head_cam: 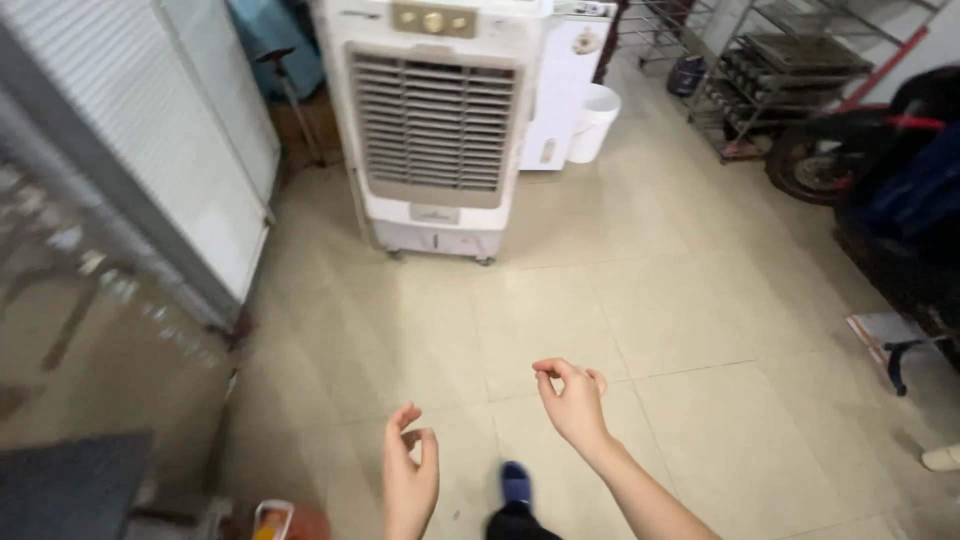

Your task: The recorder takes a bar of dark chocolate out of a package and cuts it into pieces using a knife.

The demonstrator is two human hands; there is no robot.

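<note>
In the head view, the person's left hand (408, 478) rises from the bottom edge just left of centre, fingers loosely curled, thumb and forefinger nearly meeting, holding nothing. The right hand (572, 398) hangs a little higher, right of centre, its forearm running to the lower right; its fingers are likewise half curled and empty. Both hover over the pale beige tiled floor (700, 280), touching nothing. Between the wrists at the bottom edge shows a blue shoe toe (515, 483).

Nearest ahead, at upper centre, stands a tall white plastic air cooler with a grey louvred front (433, 125), well apart from the hands. A white plastic bucket (594, 122) sits just to its right. A metal wire rack (790, 70) fills the upper right, with a dark motorbike wheel (812, 168) below it.
</note>
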